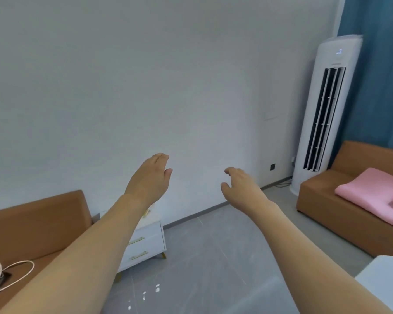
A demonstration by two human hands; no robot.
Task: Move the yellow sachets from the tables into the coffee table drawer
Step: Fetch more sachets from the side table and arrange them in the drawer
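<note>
Both hands up in front of the wall, empty. Left hand (150, 177) has fingers (161, 157) straight and close together, thumb a bit off, touching nothing. Right hand (241, 184) has fingers (230, 171) loosely spread and slightly bent, touching nothing. No yellow sachets clearly in view; a small yellowish bit (146, 213) shows at the far edge of the white side table's tabletop (153, 215), mostly hidden by the left forearm, can't tell if it is a sachet. The side table (145, 243) sits between the brown sofa (39, 225) and the wall. Coffee table drawer not identifiable; a white corner (381, 282) at lower right may be a table. Judged step: locating sachets, nothing picked up so far. To do it well: look down at the tabletop, reach past the near edge, pinch a sachet by its edge.
</note>
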